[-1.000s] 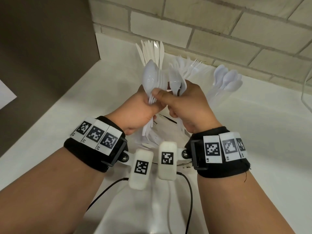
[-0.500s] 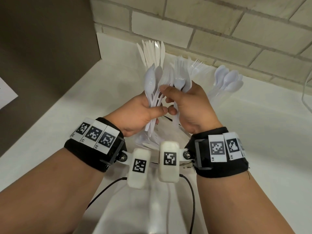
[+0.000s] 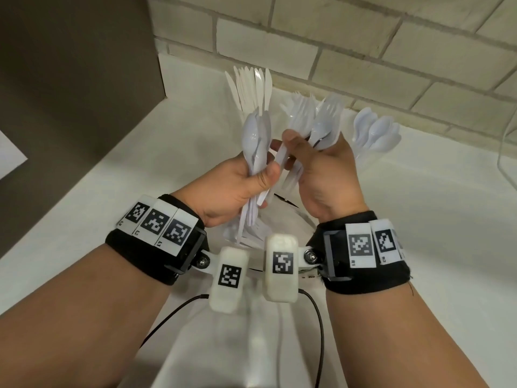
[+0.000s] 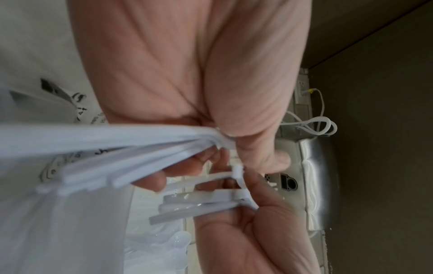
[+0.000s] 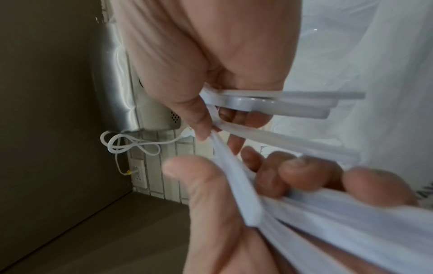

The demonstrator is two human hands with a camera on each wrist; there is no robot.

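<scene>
My left hand (image 3: 237, 186) grips a thick bundle of white plastic spoons (image 3: 256, 144), bowls up, handles sticking out below the fist. Just to its right, my right hand (image 3: 324, 175) holds a few white plastic utensils (image 3: 321, 130), fork tines showing at their tops, thumb and fingers curled round the handles. In the left wrist view the left hand (image 4: 164, 64) clamps many handles (image 4: 105, 142), and the right hand (image 4: 246, 237) holds fewer (image 4: 201, 202). The right wrist view shows the right hand (image 5: 211, 64) on a few handles (image 5: 288, 103) and the left hand (image 5: 222, 213) round the bundle (image 5: 339, 228).
Behind the hands, white knives (image 3: 250, 85), forks (image 3: 293, 105) and spoons (image 3: 375, 133) stand in separate groups against the brick wall (image 3: 349, 37). A printed plastic bag (image 3: 285, 203) lies on the white counter (image 3: 140, 169). A dark cabinet (image 3: 70, 79) is at the left.
The hands were pressed together over one bundle. The right hand has drawn a few utensils away to the right, while the left hand keeps the spoons.
</scene>
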